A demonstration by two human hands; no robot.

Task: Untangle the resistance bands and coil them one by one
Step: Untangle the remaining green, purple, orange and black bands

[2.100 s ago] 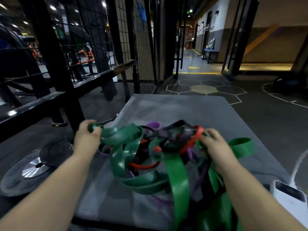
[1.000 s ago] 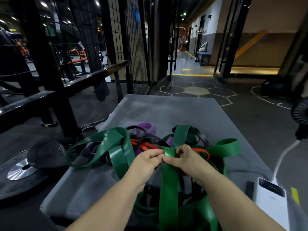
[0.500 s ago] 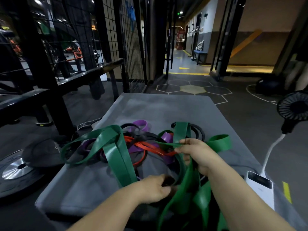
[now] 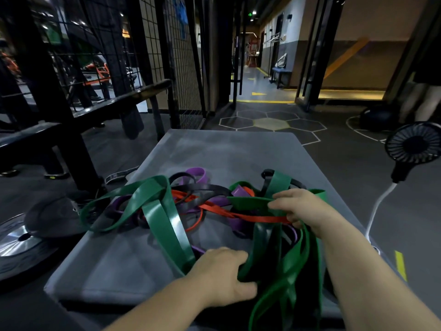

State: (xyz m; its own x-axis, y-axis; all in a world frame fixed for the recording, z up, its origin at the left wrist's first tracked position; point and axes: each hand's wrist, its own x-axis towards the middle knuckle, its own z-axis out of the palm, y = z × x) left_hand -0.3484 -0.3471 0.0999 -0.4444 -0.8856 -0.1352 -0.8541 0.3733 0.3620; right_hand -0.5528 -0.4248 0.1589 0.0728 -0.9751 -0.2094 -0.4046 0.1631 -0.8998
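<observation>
Left hand [image 4: 220,274] grips strands of green band [image 4: 164,225] at the near edge of the grey pad [image 4: 226,149]; right hand [image 4: 301,210], above the pad's right side, clasps another green fold over a thin red band [image 4: 241,215]. The resistance bands [image 4: 205,199] lie knotted on the pad's middle: glossy wide green, narrow red, purple and black loops interlaced.

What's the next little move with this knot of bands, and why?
Probably draw the green band up and rightward with the right hand while the left hand holds the green strands down. The right hand grips that band, and the red band lies across just beneath it.
</observation>
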